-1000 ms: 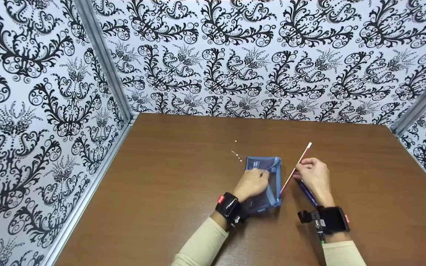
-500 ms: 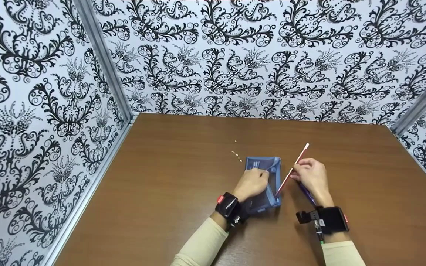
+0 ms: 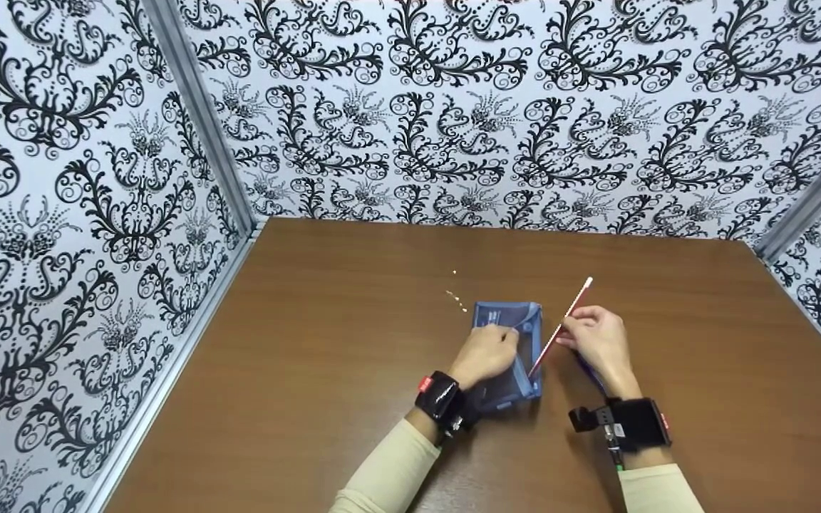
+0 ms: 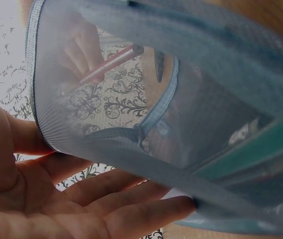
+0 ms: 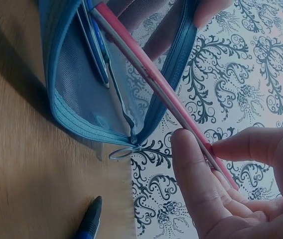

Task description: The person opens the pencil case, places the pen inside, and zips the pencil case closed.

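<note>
My left hand (image 3: 485, 353) grips a blue mesh zip pouch (image 3: 510, 312), its fingers in part behind the mesh in the left wrist view. In the right wrist view the pouch's zipped mouth (image 5: 62, 107) gapes wide. My right hand (image 3: 599, 345) pinches a red-and-white pencil (image 5: 151, 74) between thumb and fingers. The pencil slants, its white end up and away, its lower end within the pouch's mouth. A flat green thing (image 4: 256, 149) and a slim blue-edged thing (image 5: 100, 55) show inside the pouch. Below my right hand a dark blue pen (image 5: 89, 219) lies on the table.
The brown wooden table (image 3: 325, 342) reaches back to white walls (image 3: 467, 121) with black scrollwork. Small pale specks (image 3: 457, 298) dot the tabletop just beyond the pouch. A metal post (image 3: 200, 114) stands at the left corner.
My right hand has shifted slightly left with the pencil, and the pencil's lower end has gone from the pouch's edge into its mouth. My left hand and the pouch have stayed put.
</note>
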`<state>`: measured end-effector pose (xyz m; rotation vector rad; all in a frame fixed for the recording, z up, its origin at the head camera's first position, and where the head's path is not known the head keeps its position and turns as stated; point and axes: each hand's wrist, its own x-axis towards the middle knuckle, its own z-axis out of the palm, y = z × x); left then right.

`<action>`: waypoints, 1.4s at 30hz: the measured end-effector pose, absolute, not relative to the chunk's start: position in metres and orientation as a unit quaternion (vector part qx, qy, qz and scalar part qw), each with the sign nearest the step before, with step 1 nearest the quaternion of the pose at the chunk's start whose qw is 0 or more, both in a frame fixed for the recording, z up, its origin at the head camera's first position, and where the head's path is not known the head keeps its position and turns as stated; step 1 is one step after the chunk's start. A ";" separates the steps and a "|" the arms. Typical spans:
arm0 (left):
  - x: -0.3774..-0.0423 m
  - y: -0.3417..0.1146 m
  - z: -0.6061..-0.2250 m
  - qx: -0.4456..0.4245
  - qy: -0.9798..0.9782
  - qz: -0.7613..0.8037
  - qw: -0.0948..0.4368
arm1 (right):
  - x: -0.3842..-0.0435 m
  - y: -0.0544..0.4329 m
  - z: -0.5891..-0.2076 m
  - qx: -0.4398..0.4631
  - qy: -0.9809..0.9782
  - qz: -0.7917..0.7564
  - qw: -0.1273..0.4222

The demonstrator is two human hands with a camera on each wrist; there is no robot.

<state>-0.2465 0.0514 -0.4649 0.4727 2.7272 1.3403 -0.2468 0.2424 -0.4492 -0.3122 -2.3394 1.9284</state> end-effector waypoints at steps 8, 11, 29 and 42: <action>-0.247 0.052 -0.465 0.151 0.886 0.437 0.034 | -0.248 0.242 -0.451 -0.103 -0.748 0.655 0.030; -0.247 0.052 -0.465 0.154 0.886 0.436 0.031 | -0.247 0.240 -0.451 -0.098 -0.746 0.658 0.031; -0.246 0.052 -0.465 0.143 0.882 0.447 0.040 | -0.248 0.238 -0.455 -0.091 -0.754 0.650 0.019; -0.247 0.052 -0.465 0.152 0.890 0.429 0.028 | -0.249 0.236 -0.458 -0.092 -0.759 0.644 0.011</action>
